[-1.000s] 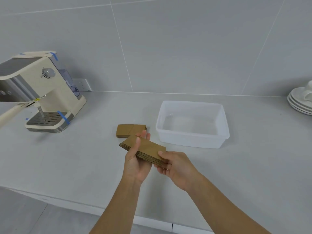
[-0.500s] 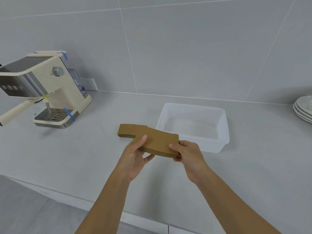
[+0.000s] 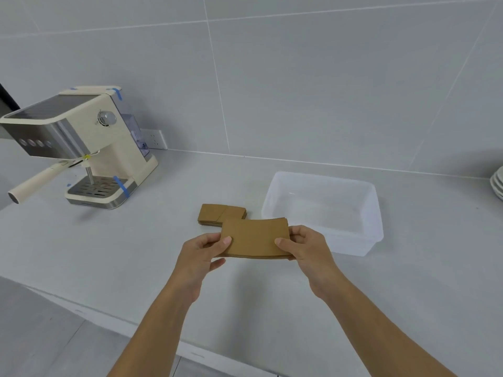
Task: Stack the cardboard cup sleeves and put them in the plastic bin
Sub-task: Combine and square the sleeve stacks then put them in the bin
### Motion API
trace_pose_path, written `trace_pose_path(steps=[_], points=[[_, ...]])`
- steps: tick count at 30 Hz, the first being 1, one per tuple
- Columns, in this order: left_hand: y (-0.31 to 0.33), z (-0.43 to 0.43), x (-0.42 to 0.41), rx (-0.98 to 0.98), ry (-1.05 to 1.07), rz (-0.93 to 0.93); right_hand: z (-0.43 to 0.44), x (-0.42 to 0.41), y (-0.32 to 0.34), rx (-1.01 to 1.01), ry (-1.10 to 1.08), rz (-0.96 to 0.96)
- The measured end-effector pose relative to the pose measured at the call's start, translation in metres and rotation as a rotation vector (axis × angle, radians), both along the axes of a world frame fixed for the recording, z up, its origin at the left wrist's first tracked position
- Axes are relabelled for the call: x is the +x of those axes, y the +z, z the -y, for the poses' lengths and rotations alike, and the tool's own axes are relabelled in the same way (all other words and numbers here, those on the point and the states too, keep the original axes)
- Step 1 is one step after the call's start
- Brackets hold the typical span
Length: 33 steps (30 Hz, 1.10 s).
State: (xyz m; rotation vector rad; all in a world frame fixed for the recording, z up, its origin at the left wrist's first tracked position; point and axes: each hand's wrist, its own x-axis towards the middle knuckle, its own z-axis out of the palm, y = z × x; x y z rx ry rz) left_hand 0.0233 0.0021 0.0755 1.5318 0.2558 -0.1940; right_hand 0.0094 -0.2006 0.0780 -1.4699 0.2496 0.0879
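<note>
Holding a stack of cardboard sleeves flat above the tabletop, you have both hands pinched on it: left hand grips the left end, thumb on top and fingers under; right hand grips the right end the same way. The stack sits level, long side left to right, curved edge toward the wall.

The plastic bin is just right of and behind the held stack, open top, near wall close to your right hand's knuckles. It looks empty. Its rim is higher than the tabletop but seems below the stack; I can't tell by how much.

A second pile of sleeves lies on the tabletop right behind the held stack, partly hidden by it, near the bin's left wall but not touching it.

Open room: bare tabletop in front of and to the left of your hands, and to the right of the bin. The tabletop's front edge runs under your forearms.

An espresso machine stands far left against the wall, well apart, its portafilter handle sticking out left. A stack of plates sits at the far right edge, cut off by the frame. A wall socket is behind the machine.
</note>
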Motion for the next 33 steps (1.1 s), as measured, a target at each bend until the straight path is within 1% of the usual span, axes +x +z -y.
trace_pose_path(steps=[4,11,17,25,33], points=[[-0.001,-0.015,0.014,-0.018,0.053,0.006,-0.015,0.012,-0.003,-0.030,0.031,-0.002],[0.000,-0.046,0.063,0.028,0.075,0.011,-0.051,0.056,-0.003,-0.056,0.012,-0.020],[0.004,-0.068,0.109,0.074,0.028,0.009,-0.077,0.100,-0.002,-0.044,-0.036,-0.071],[0.000,-0.091,0.161,0.076,-0.057,-0.062,-0.097,0.141,-0.002,-0.035,-0.082,-0.125],[-0.009,-0.095,0.179,0.004,-0.163,-0.165,-0.104,0.158,-0.005,0.060,-0.160,-0.114]])
